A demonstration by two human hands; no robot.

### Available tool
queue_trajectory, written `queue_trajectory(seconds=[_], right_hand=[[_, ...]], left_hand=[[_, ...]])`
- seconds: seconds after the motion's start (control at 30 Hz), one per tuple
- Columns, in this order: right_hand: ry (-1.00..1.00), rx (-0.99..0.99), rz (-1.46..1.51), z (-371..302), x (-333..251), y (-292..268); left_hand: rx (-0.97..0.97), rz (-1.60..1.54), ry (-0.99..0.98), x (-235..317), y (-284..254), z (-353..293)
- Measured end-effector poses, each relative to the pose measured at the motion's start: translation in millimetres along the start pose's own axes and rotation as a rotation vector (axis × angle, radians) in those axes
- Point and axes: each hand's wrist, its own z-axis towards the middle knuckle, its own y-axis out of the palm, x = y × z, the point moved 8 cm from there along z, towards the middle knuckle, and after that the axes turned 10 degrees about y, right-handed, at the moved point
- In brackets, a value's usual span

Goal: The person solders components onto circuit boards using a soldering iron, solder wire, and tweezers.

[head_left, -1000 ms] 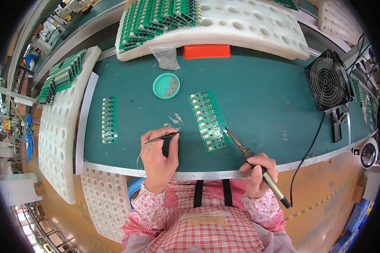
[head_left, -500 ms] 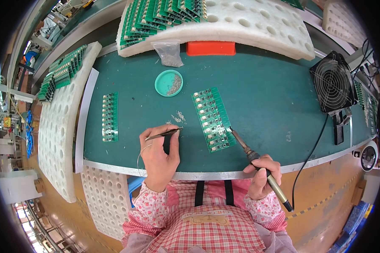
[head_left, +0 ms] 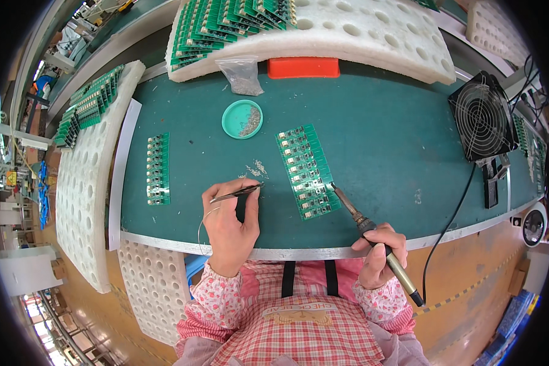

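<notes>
My left hand (head_left: 230, 222) is closed on a pair of tweezers (head_left: 236, 193), held near a small scatter of tiny pale parts (head_left: 257, 168) on the green mat. A thin wire loops beside that hand's wrist. In my right hand (head_left: 382, 253) is a soldering iron (head_left: 363, 222), gripped by its handle. Its tip meets the right edge of a green circuit board panel (head_left: 305, 174), which lies flat and slightly slanted. Whether the tip touches a pad I cannot tell. A narrower board panel (head_left: 158, 169) lies farther left.
A round turquoise dish (head_left: 230, 127) holds tiny parts, with a clear plastic bag (head_left: 243, 78) behind it. White foam blocks (head_left: 348, 46) carry rows of boards at the back and left. A red box (head_left: 303, 68) sits below the back foam; a black fan (head_left: 483, 119) stands right.
Hands, tweezers and iron hold nearly the same positions. The view has shifted only slightly.
</notes>
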Motion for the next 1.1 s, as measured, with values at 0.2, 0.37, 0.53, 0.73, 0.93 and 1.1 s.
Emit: queue_trajectory(seconds=[0.2, 0.37, 0.53, 0.73, 0.93, 1.1], right_hand=[[-0.013, 0.003, 0.013, 0, 0, 1], [-0.024, 0.008, 0.021, 0, -2, 1], [-0.006, 0.015, 0.023, 1, -2, 0], [0.008, 0.003, 0.032, 3, -1, 1], [0.037, -0.011, 0.019, 3, -1, 1], [0.041, -0.018, 0.012, 4, -3, 1]], left_hand=[[0.003, 0.031, 0.012, 2, -1, 0], [0.011, 0.032, 0.038, 3, -1, 0], [0.006, 0.040, 0.055, 5, 0, 1], [-0.058, -0.128, -0.027, 19, 5, -2], [-0.145, -0.294, 0.034, 45, 22, -8], [-0.141, -0.304, 0.035, 44, 27, -10]])
